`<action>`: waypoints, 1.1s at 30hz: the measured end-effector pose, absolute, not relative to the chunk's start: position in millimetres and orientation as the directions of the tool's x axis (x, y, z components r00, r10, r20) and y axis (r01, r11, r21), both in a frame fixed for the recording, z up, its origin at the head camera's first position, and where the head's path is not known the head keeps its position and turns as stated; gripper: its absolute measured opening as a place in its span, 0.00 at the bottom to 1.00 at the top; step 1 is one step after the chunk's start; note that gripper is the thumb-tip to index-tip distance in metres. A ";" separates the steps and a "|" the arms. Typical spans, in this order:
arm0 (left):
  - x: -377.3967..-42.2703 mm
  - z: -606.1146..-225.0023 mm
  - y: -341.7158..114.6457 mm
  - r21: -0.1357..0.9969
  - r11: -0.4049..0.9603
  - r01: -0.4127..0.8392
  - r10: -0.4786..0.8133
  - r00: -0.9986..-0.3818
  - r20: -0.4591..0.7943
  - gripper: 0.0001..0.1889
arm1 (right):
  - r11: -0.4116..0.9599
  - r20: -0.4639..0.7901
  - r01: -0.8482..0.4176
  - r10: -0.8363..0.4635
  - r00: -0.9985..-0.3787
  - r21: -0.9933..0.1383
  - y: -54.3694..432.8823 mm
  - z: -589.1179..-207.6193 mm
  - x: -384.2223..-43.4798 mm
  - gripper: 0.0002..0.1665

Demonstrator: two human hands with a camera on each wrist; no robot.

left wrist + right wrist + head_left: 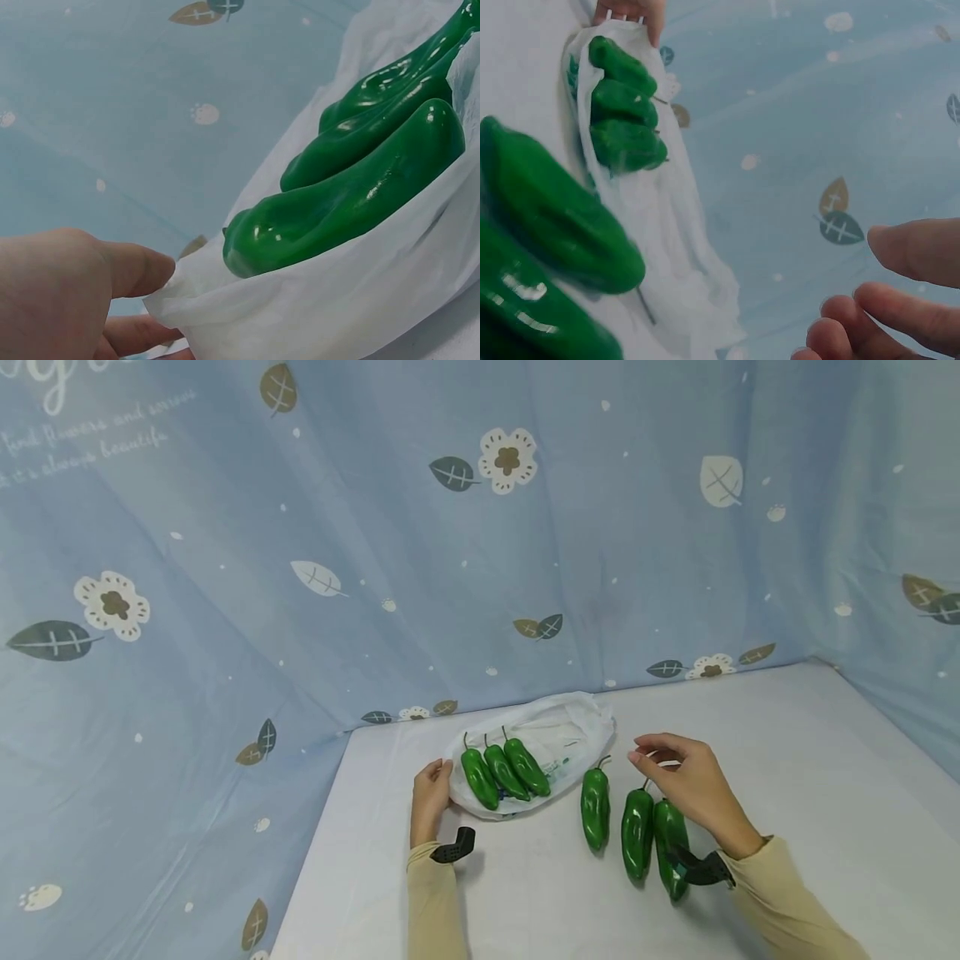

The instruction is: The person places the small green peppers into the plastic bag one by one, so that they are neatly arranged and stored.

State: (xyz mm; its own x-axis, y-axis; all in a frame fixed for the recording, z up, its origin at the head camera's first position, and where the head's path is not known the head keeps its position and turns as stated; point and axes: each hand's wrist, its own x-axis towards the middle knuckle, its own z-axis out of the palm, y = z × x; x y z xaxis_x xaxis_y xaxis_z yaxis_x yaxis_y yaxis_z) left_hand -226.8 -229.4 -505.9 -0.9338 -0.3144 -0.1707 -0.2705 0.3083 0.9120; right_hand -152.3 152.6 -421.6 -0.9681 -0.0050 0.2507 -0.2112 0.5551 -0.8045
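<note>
A white plastic bag (592, 727) lies spread with its mouth open, and three shiny green peppers (480, 779) rest side by side in its left part. My left hand (430, 797) pinches the bag's left edge between thumb and fingers, as the left wrist view shows at the plastic rim (225, 300). Right of the bag, a single green pepper (595, 810) lies on the table, with two more peppers (637, 835) close together beside it. Over the stems of that pair hovers my right hand (693, 781), its fingers loosely bent, thumb apart from them, holding nothing.
A white cloth (525, 893) covers the table. Behind it and along its sides hangs a blue curtain (420, 568) printed with leaves and flowers. Black wrist devices (455, 846) sit on both sleeves.
</note>
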 end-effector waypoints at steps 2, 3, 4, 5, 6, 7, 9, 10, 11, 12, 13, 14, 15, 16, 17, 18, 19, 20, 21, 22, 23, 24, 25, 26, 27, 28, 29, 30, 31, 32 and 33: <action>-226.7 -505.6 -229.9 0.910 0.316 -0.268 -0.312 -0.935 -0.167 0.29 | 0.560 0.238 -0.191 0.012 -0.971 -0.806 156.9 -425.0 -148.8 0.20; -226.6 -505.4 -230.0 0.909 0.319 -0.268 -0.311 -0.936 -0.167 0.29 | 0.563 0.235 -0.183 0.020 -0.972 -0.806 159.0 -427.0 -147.0 0.20; -226.8 -505.2 -230.1 0.908 0.322 -0.268 -0.310 -0.936 -0.167 0.29 | 0.566 0.230 -0.174 0.027 -0.973 -0.806 161.0 -429.0 -144.9 0.20; -227.1 -505.0 -230.1 0.906 0.324 -0.271 -0.310 -0.936 -0.169 0.29 | 0.568 0.226 -0.168 0.034 -0.973 -0.805 163.2 -431.1 -142.9 0.21; -227.5 -505.0 -230.1 0.905 0.326 -0.274 -0.310 -0.935 -0.171 0.29 | 0.571 0.224 -0.162 0.040 -0.974 -0.805 165.4 -433.3 -140.9 0.21; -227.8 -505.0 -230.0 0.903 0.329 -0.278 -0.312 -0.934 -0.174 0.29 | 0.574 0.221 -0.155 0.046 -0.974 -0.804 167.8 -435.4 -139.0 0.21; -227.6 -505.1 -229.5 0.900 0.329 -0.286 -0.315 -0.932 -0.181 0.29 | 0.580 0.216 -0.145 0.055 -0.975 -0.802 171.6 -439.4 -135.7 0.21; -227.2 -504.9 -229.1 0.899 0.328 -0.289 -0.316 -0.931 -0.184 0.29 | 0.588 0.212 -0.137 0.059 -0.976 -0.797 173.5 -441.1 -134.3 0.21; -226.8 -505.1 -229.1 0.899 0.328 -0.290 -0.317 -0.930 -0.185 0.29 | 0.592 0.206 -0.131 0.060 -0.977 -0.795 175.2 -443.0 -133.4 0.21; -226.4 -505.7 -229.3 0.900 0.326 -0.290 -0.316 -0.931 -0.185 0.29 | 0.596 0.198 -0.123 0.062 -0.978 -0.794 176.6 -444.6 -132.6 0.21; -225.7 -506.0 -229.5 0.900 0.325 -0.290 -0.316 -0.930 -0.186 0.29 | 0.599 0.187 -0.113 0.062 -0.980 -0.793 177.9 -446.2 -132.0 0.21; -225.2 -506.4 -229.9 0.901 0.322 -0.289 -0.314 -0.931 -0.186 0.29 | 0.600 0.178 -0.105 0.064 -0.982 -0.793 178.8 -447.6 -131.4 0.22; -224.9 -506.6 -230.4 0.903 0.318 -0.290 -0.314 -0.931 -0.188 0.29 | 0.602 0.168 -0.096 0.064 -0.984 -0.793 179.8 -449.1 -131.0 0.22; -224.6 -506.8 -230.6 0.903 0.319 -0.288 -0.314 -0.931 -0.186 0.29 | 0.606 0.156 -0.086 0.064 -0.986 -0.791 181.0 -450.5 -130.6 0.22; -224.7 -507.4 -230.9 0.903 0.318 -0.287 -0.314 -0.931 -0.185 0.29 | 0.603 0.145 -0.078 0.063 -0.987 -0.794 181.9 -451.9 -130.0 0.23; -224.6 -507.5 -231.1 0.903 0.318 -0.289 -0.315 -0.931 -0.187 0.29 | 0.602 0.134 -0.069 0.063 -0.989 -0.795 182.8 -453.0 -129.1 0.23; -224.6 -507.5 -230.9 0.902 0.319 -0.292 -0.316 -0.930 -0.189 0.29 | 0.603 0.125 -0.063 0.062 -0.990 -0.796 183.8 -454.2 -128.2 0.23; -224.7 -507.3 -230.7 0.902 0.318 -0.293 -0.317 -0.929 -0.190 0.30 | 0.604 0.119 -0.058 0.061 -0.991 -0.795 184.7 -455.1 -127.3 0.23; -224.8 -507.3 -230.5 0.901 0.319 -0.294 -0.319 -0.929 -0.190 0.30 | 0.606 0.116 -0.056 0.060 -0.992 -0.794 185.6 -456.0 -126.5 0.23; -225.1 -507.4 -230.2 0.901 0.320 -0.294 -0.320 -0.928 -0.190 0.30 | 0.607 0.111 -0.053 0.059 -0.992 -0.793 186.5 -456.6 -125.7 0.23; -225.3 -507.6 -230.3 0.900 0.323 -0.291 -0.318 -0.930 -0.187 0.30 | 0.608 0.110 -0.052 0.059 -0.992 -0.792 187.2 -457.1 -125.1 0.23; -225.6 -507.7 -230.2 0.900 0.323 -0.292 -0.320 -0.929 -0.187 0.30 | 0.610 0.109 -0.051 0.059 -0.992 -0.791 187.9 -457.7 -124.7 0.24; -225.7 -507.7 -230.0 0.901 0.322 -0.291 -0.321 -0.929 -0.185 0.30 | 0.610 0.107 -0.050 0.058 -0.993 -0.791 188.5 -458.4 -124.5 0.24; -225.9 -507.7 -229.9 0.901 0.322 -0.290 -0.322 -0.929 -0.183 0.30 | 0.612 0.107 -0.049 0.058 -0.993 -0.790 189.2 -459.2 -124.5 0.23; -225.9 -507.7 -229.9 0.903 0.322 -0.285 -0.320 -0.930 -0.179 0.30 | 0.612 0.105 -0.048 0.058 -0.993 -0.789 189.7 -460.1 -124.5 0.23; -225.9 -507.6 -229.8 0.905 0.322 -0.279 -0.317 -0.932 -0.174 0.30 | 0.614 0.101 -0.046 0.055 -0.993 -0.788 190.6 -461.2 -124.8 0.24; -226.0 -507.6 -229.8 0.907 0.321 -0.274 -0.315 -0.934 -0.171 0.30 | 0.616 0.097 -0.043 0.055 -0.994 -0.787 191.3 -462.3 -124.8 0.24; -225.9 -507.5 -229.6 0.908 0.318 -0.272 -0.313 -0.934 -0.170 0.30 | 0.619 0.090 -0.037 0.055 -0.994 -0.785 192.0 -463.6 -124.7 0.24; -225.8 -507.5 -229.5 0.910 0.315 -0.268 -0.310 -0.936 -0.169 0.30 | 0.622 0.083 -0.031 0.054 -0.995 -0.783 192.9 -465.0 -124.5 0.25; -226.0 -507.5 -229.5 0.912 0.312 -0.267 -0.308 -0.936 -0.169 0.30 | 0.625 0.074 -0.025 0.053 -0.996 -0.780 193.8 -466.4 -124.3 0.25; -226.0 -507.5 -229.6 0.913 0.308 -0.268 -0.306 -0.936 -0.172 0.30 | 0.627 0.064 -0.018 0.051 -0.997 -0.778 194.8 -467.9 -124.1 0.26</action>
